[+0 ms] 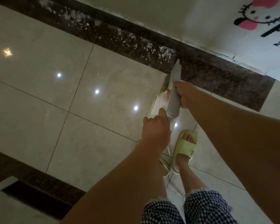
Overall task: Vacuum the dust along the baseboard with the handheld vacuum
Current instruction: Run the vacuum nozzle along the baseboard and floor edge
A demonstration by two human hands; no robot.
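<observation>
A grey handheld vacuum (174,101) points up and away, its narrow nozzle tip (177,62) just short of the white paper scraps (164,52). The scraps lie strewn along the dark speckled floor strip (208,73) that runs below the baseboard (136,23) of the pale wall. My right hand (185,94) grips the vacuum's body from the right side. My left hand (155,131) holds the rear end of the vacuum, thumb against it. More scraps (74,16) lie further left along the strip.
Glossy beige floor tiles (55,78) reflect ceiling lights. My feet in pale green slippers (183,149) stand right behind the vacuum, with a thin white cord (173,185) trailing between my legs. A cartoon cat height chart (265,21) hangs on the wall at top right. Another dark strip (31,180) crosses bottom left.
</observation>
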